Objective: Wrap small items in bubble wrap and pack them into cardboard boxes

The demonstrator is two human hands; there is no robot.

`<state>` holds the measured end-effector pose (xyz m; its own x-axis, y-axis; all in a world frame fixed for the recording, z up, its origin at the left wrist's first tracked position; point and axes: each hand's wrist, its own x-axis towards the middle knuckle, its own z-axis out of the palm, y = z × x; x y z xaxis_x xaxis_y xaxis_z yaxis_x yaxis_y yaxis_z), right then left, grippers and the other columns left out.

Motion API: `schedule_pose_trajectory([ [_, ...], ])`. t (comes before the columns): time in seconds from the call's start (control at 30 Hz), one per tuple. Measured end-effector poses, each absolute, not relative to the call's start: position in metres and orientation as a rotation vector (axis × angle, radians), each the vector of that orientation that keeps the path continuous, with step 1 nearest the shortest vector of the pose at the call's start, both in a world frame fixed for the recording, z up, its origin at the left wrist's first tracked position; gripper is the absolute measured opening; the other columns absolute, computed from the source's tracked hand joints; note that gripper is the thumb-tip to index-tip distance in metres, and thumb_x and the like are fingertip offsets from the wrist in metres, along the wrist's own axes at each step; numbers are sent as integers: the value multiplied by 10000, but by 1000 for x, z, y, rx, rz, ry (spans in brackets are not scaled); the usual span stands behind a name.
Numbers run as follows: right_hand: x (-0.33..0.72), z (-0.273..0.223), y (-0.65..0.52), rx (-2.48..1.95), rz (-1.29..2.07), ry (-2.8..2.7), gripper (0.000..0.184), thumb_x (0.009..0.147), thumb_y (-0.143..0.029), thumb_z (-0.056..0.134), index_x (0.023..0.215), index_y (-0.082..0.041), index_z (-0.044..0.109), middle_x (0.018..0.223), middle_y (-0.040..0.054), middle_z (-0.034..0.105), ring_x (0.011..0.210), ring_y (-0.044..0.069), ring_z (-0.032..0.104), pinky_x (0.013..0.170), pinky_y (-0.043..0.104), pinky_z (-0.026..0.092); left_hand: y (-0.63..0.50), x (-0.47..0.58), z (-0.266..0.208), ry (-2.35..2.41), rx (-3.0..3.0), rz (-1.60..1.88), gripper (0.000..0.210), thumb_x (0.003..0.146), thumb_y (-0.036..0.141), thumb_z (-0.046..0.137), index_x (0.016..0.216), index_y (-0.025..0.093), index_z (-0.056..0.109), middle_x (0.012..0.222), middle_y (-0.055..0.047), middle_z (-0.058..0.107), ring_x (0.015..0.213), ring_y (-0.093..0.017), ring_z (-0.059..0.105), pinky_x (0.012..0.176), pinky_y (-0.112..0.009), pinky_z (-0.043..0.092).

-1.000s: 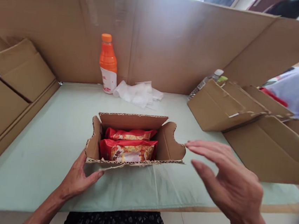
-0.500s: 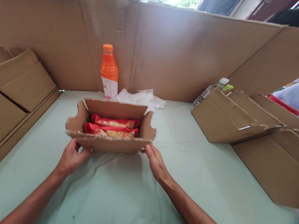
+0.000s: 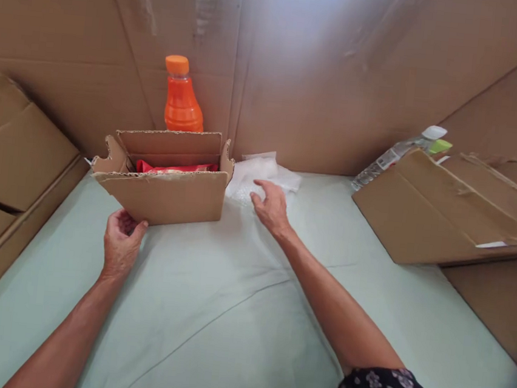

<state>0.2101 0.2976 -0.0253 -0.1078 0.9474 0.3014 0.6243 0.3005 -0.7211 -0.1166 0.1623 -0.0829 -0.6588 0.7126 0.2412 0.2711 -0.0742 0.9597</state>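
An open-topped cardboard box (image 3: pixel 171 196) stands slightly turned in front of an orange bottle (image 3: pixel 182 104). Inside it, red snack packets (image 3: pixel 176 169) show just above the front wall. My left hand (image 3: pixel 123 236) grips the box's lower left corner, thumb at the front and fingers partly hidden behind. My right hand (image 3: pixel 273 204) is apart from the box, to its right, holding nothing, with fingers spread. It hovers at the edge of some crumpled white bubble wrap (image 3: pixel 260 171); whether the fingertips touch it I cannot tell.
Tall cardboard panels (image 3: pixel 322 102) close off the back. Folded cardboard boxes (image 3: pixel 19 159) line the left side. On the right stands another open carton (image 3: pixel 434 217), a clear plastic bottle (image 3: pixel 390 158) leaning behind it. A pale green cloth (image 3: pixel 210 311) covers the surface.
The box has moved back and to the left, turning a little, and now hides the orange bottle's lower part. My right hand has left the box and moved toward the bubble wrap.
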Motion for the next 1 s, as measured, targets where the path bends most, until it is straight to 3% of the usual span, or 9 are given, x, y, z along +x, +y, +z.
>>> schedule_pose_trajectory([
  [0.1, 219, -13, 327, -1624, 358, -1836, 455, 785, -235, 611, 1222, -138, 690, 1261, 198, 686, 1249, 386, 504, 1102, 593, 294, 163, -119, -82, 1882, 1075, 1776, 574, 667, 346, 783, 1161, 177, 544, 1054, -81, 660, 979, -207, 669, 934, -415, 564],
  [0.23, 232, -1, 323, -1748, 350, -1862, 231, 808, -266, 578, 926, -147, 737, 926, 132, 730, 963, 296, 623, 960, 472, 421, 165, -121, -83, 1910, 1106, 1756, 588, 694, 333, 750, 1215, 164, 536, 1050, -94, 657, 993, -216, 668, 931, -408, 563],
  [0.33, 256, 14, 281, -1679, 487, -1788, 316, 840, -350, 566, 1048, -163, 711, 788, 42, 658, 735, 195, 593, 748, 339, 469, 165, -123, -87, 1899, 1111, 1750, 594, 717, 318, 732, 1251, 166, 522, 1070, -92, 649, 1001, -202, 663, 961, -399, 552],
  [0.43, 284, 30, 212, -1522, 751, -1569, 489, 850, -457, 604, 1267, -203, 638, 676, -30, 532, 656, 171, 538, 634, 292, 453, 165, -123, -89, 1853, 1080, 1773, 600, 718, 304, 726, 1268, 185, 517, 1094, -83, 648, 1016, -187, 662, 1009, -402, 531],
  [0.57, 308, 24, 107, -1556, 1055, -1339, 570, 864, -543, 624, 1333, -220, 602, 726, -8, 585, 654, 174, 564, 591, 286, 472, 166, -120, -87, 1799, 1032, 1808, 592, 685, 289, 742, 1231, 183, 537, 1060, -77, 654, 982, -195, 660, 1026, -444, 521],
  [0.67, 320, 1, 53, -1663, 1235, -1432, 522, 895, -560, 565, 1278, -214, 642, 719, 5, 616, 646, 193, 597, 583, 311, 501, 167, -120, -84, 1781, 1008, 1830, 600, 670, 280, 739, 1224, 183, 528, 1028, -66, 651, 958, -194, 656, 1033, -460, 518],
  [0.87, 342, -10, 50, -1909, 704, -1900, 349, 885, -454, 482, 1052, -265, 724, 782, 36, 734, 723, 266, 690, 729, 431, 547, 167, -123, -79, 1792, 973, 1806, 548, 666, 258, 711, 1176, 186, 526, 976, -37, 632, 953, -190, 662, 1055, -476, 511],
  [1.0, 328, -3, 79, -1885, 691, -1979, 391, 872, -562, 494, 1067, -308, 717, 1061, 79, 769, 904, 319, 712, 803, 483, 553, 160, -126, -78, 1793, 1004, 1738, 581, 664, 261, 749, 1201, 207, 534, 1040, -25, 644, 1029, -183, 653, 1080, -425, 500],
])
